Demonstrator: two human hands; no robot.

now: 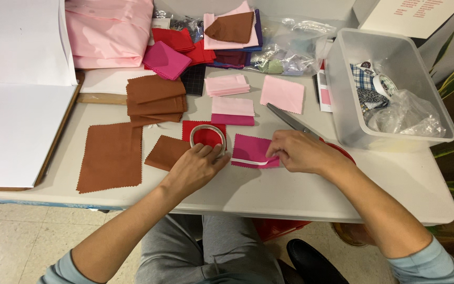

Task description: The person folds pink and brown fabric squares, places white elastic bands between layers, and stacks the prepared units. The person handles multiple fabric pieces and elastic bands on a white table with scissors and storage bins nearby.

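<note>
Left hand (198,168) fingers clamped on tape roll (208,138), right hand (296,151) fingers pinching tape strip (250,162) on magenta square (255,151)

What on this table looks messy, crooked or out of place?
Little stands out. The scissors lie partly hidden under the right hand, and the brown fabric stack is fanned unevenly. Nothing looks spilled or damaged.

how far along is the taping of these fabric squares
Done: squares are cut and sorted into stacks, like the brown stack. In hand: the left hand holds the tape roll while the right hand lays a strip along the magenta square. Left: other squares show no tape.
</note>
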